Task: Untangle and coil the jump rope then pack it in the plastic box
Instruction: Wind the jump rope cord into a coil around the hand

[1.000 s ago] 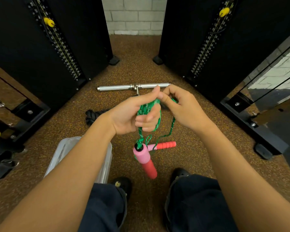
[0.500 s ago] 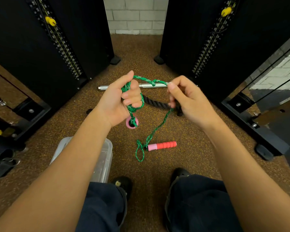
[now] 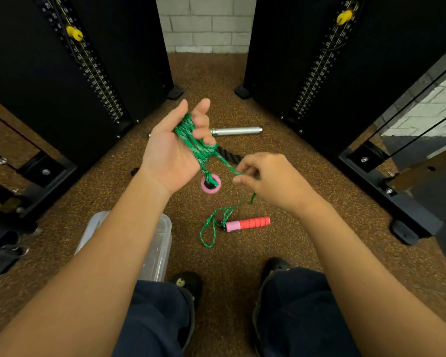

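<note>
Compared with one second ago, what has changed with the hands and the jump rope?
The hands, then together, have parted: the left hand rose with the green rope coils, and the hanging handle rose with it. The right hand dropped lower, pinching a strand. Unchanged: the second handle on the floor, the plastic box, the metal bar.

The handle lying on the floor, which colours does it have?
The handle is pink at the rope end, red ribbed elsewhere; head view.
</note>
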A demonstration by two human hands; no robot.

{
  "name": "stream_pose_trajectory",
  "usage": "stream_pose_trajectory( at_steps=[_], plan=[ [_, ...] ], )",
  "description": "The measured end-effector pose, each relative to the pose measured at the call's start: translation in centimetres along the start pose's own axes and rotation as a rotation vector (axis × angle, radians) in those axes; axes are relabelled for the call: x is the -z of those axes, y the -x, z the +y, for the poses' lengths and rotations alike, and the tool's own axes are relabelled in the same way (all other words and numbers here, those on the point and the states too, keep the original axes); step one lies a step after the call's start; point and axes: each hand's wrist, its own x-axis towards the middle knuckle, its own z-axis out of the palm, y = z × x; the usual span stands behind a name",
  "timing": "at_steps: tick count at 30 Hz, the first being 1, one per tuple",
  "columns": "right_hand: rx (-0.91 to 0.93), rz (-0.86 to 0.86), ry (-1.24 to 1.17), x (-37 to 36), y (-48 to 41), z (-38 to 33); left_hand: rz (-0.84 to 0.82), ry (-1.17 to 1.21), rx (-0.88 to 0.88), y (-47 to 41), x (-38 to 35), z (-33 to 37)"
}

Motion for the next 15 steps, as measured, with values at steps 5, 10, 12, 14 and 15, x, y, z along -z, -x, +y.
stream_pose_trajectory(
  at_steps=[5,10,12,14,15],
  plan=[
    [0.200,-0.064,-0.016,0.0,0.3,-1.7,0.237,-0.477,-0.158,-0.4,-0.3,-0.9],
    [0.254,0.014,-0.072,0.9,0.5,-2.0,0.191,-1.470,-0.019,0.3,-1.3,-2.7],
    [0.222,0.061,-0.070,1.3,0.5,-1.5,0.133,-1.559,0.068,0.4,-1.2,-2.9],
    [0.169,0.111,-0.150,1.9,0.4,-1.1,0.034,-1.534,0.146,0.6,-1.2,-2.9],
    [0.153,0.137,-0.210,2.3,0.4,-0.8,-0.013,-1.515,0.197,0.6,-1.2,-2.9]
  ],
)
